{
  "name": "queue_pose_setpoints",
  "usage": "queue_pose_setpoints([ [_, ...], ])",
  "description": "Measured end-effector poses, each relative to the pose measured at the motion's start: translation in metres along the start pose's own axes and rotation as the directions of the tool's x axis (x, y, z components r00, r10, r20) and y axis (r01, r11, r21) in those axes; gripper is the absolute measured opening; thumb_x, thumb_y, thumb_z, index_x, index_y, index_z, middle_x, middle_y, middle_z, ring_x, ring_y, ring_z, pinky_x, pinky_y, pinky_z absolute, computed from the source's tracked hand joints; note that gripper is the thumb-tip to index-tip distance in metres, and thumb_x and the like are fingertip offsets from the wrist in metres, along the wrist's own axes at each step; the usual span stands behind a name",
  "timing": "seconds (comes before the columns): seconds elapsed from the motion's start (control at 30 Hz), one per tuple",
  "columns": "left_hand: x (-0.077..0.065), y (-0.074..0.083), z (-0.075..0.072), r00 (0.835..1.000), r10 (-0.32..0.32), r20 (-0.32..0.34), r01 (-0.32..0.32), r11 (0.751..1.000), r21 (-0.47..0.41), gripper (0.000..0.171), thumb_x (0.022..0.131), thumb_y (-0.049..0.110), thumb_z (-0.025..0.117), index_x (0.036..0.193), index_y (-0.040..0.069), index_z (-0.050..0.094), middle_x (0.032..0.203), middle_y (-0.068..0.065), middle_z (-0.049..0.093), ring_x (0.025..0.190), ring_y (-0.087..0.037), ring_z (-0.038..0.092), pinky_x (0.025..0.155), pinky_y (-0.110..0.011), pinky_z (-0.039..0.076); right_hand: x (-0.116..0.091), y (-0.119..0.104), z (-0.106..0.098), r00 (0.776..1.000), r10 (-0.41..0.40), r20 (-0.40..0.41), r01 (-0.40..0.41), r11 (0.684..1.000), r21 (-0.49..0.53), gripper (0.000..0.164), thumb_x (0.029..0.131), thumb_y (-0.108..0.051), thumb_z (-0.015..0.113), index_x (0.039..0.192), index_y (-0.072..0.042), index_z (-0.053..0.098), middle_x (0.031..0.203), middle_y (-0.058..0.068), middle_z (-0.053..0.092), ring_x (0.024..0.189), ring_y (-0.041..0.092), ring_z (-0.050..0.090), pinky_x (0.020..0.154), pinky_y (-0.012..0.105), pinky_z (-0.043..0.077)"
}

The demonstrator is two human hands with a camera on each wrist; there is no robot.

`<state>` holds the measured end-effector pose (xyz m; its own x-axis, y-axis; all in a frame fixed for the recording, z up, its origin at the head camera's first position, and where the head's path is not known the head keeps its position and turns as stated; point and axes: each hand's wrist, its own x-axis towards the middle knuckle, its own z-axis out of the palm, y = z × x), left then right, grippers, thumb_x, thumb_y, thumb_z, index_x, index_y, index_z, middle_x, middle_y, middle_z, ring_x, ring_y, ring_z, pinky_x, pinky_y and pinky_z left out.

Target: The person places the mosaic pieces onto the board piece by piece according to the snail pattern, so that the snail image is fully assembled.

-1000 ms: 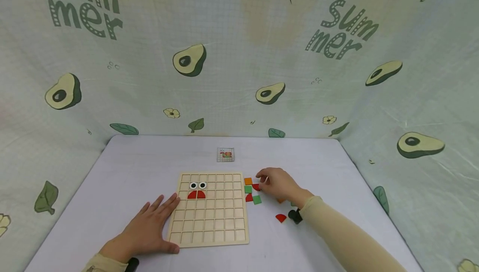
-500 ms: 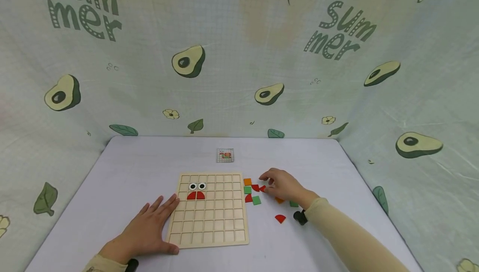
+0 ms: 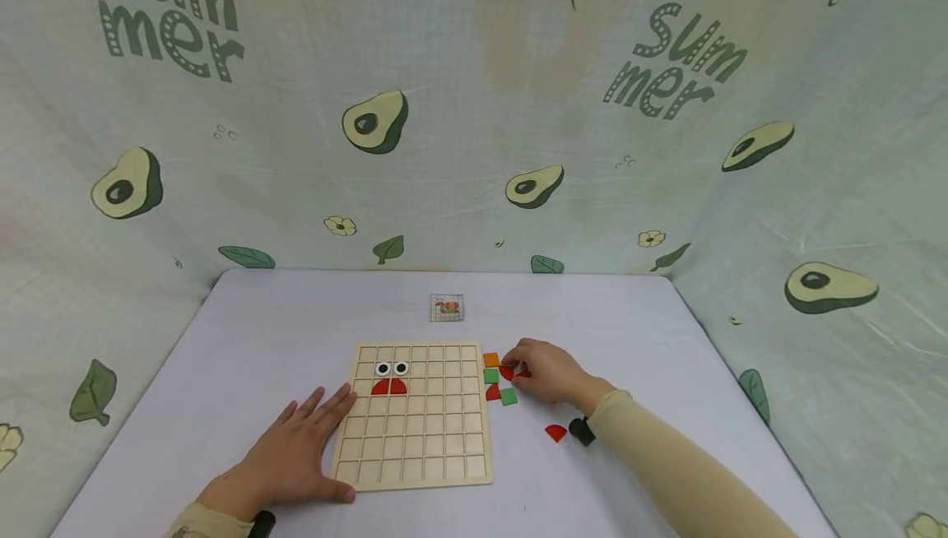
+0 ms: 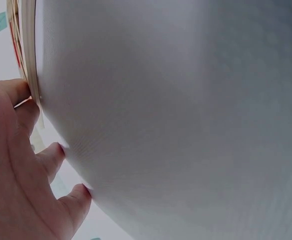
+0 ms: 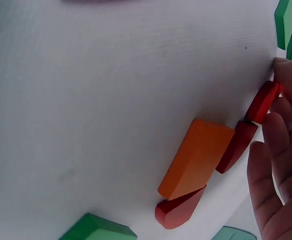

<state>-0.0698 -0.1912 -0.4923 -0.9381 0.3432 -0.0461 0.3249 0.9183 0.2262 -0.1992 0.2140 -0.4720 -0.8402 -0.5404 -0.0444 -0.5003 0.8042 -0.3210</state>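
A wooden grid board point(image 3: 415, 442) lies on the table, with two round eye pieces point(image 3: 392, 368) above two red quarter-circle pieces point(image 3: 388, 387) on it. Along the board's left edge rests my left hand point(image 3: 292, 447), fingers spread; the left wrist view has fingertips against the board's side point(image 4: 30, 50). To the right of the board, my right hand point(image 3: 551, 371) pinches a red quarter-circle piece point(image 3: 507, 373) between thumb and forefinger. More red pieces point(image 5: 238, 146) and an orange block point(image 5: 196, 159) lie beneath that hand in the right wrist view.
Green squares point(image 3: 508, 396), an orange square point(image 3: 492, 359) and another red piece point(image 3: 494, 391) lie close by the board's right edge. A loose red piece point(image 3: 555, 433) sits nearer the front. Behind the board is a small picture card point(image 3: 447, 308). A printed cloth point(image 3: 459, 110) hangs behind.
My right hand drew back slightly to the right, then came left and down again, its thumb and forefinger closing on a red quarter-circle piece. The left hand stayed at the board.
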Motion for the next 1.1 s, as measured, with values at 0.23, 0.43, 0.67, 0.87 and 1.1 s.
queue_pose_setpoints([
  [0.23,-0.0001,0.0012,-0.0016,1.000,0.001,-0.002,-0.001,1.000,0.003,0.133,0.053,0.097,0.056,0.153,0.010,0.041,0.160,-0.004,0.034,0.143,-0.042,0.029,0.107,-0.068,0.026,-0.0007,-0.0005,0.0015,1.000,0.002,-0.013,-0.003,0.999,-0.033,0.023,0.088,-0.019,0.075,0.111,-0.017,0.074,0.095,-0.008,0.060,0.083,0.009,0.054,0.077,0.031,0.051],
  [0.43,-0.0002,0.0020,-0.0015,1.000,0.004,-0.002,-0.004,1.000,0.006,0.132,0.054,0.097,0.056,0.152,0.009,0.042,0.159,-0.004,0.034,0.143,-0.041,0.029,0.107,-0.068,0.027,0.0003,-0.0010,0.0025,1.000,0.001,-0.028,-0.003,0.999,-0.049,0.023,0.088,-0.021,0.075,0.111,-0.017,0.073,0.095,-0.009,0.059,0.084,0.007,0.055,0.077,0.029,0.052],
  [0.67,-0.0003,0.0024,-0.0025,1.000,0.000,0.004,0.000,1.000,-0.010,0.132,0.054,0.095,0.058,0.152,0.009,0.041,0.160,-0.004,0.034,0.143,-0.042,0.029,0.108,-0.068,0.026,0.0011,-0.0016,0.0048,0.999,0.017,-0.046,-0.020,0.998,-0.062,0.023,0.086,-0.021,0.076,0.109,-0.019,0.074,0.093,-0.012,0.058,0.082,0.006,0.055,0.075,0.028,0.051],
  [0.87,-0.0002,0.0026,-0.0032,1.000,-0.006,0.018,0.006,1.000,-0.025,0.132,0.054,0.095,0.060,0.153,0.009,0.040,0.160,-0.004,0.033,0.144,-0.042,0.028,0.108,-0.068,0.025,0.0025,-0.0024,0.0060,0.998,0.037,-0.050,-0.039,0.998,-0.052,0.022,0.085,-0.022,0.075,0.107,-0.018,0.074,0.091,-0.012,0.058,0.080,0.007,0.054,0.072,0.027,0.051],
  [1.1,0.0000,0.0020,-0.0021,1.000,-0.009,0.017,0.009,1.000,-0.011,0.133,0.053,0.096,0.058,0.153,0.009,0.040,0.160,-0.004,0.033,0.144,-0.042,0.028,0.109,-0.067,0.025,0.0037,-0.0009,0.0074,0.998,0.037,-0.059,-0.041,0.997,-0.061,0.020,0.086,-0.022,0.076,0.105,-0.018,0.075,0.089,-0.013,0.058,0.078,0.006,0.053,0.071,0.026,0.050],
])
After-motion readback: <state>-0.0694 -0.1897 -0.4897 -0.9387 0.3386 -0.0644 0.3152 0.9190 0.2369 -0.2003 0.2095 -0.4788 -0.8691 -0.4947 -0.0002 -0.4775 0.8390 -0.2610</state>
